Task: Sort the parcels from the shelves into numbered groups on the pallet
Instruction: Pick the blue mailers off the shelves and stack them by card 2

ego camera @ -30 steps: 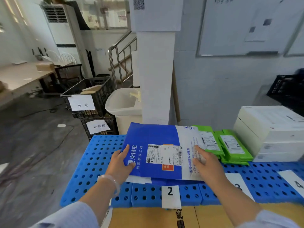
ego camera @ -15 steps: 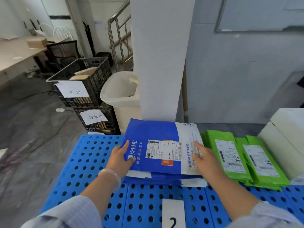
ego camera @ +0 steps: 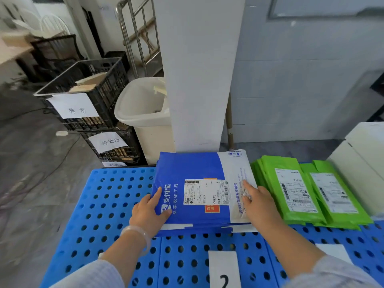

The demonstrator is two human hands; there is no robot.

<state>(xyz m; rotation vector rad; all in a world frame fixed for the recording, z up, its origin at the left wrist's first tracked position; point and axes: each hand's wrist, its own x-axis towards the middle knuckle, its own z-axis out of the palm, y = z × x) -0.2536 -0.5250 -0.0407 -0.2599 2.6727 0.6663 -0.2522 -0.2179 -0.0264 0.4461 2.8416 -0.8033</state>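
Observation:
A blue and white mailer parcel [ego camera: 193,173] lies on top of a small stack of like parcels on the blue perforated pallet [ego camera: 108,204], behind the paper label "2" [ego camera: 224,271]. My left hand [ego camera: 148,213] grips the parcel's left edge, thumb on top. My right hand [ego camera: 259,202] rests flat on its white right end with fingers spread. Green mailer parcels [ego camera: 291,190] lie in a stack to the right.
A white pillar [ego camera: 199,69] stands just behind the stack. A white bin [ego camera: 143,113] and black crates with paper signs [ego camera: 83,96] stand at the left beyond the pallet. White boxes [ego camera: 361,163] sit at the far right.
The parcel has come down onto the stack and both hands stay on it. My view has tilted down and closer to the pallet.

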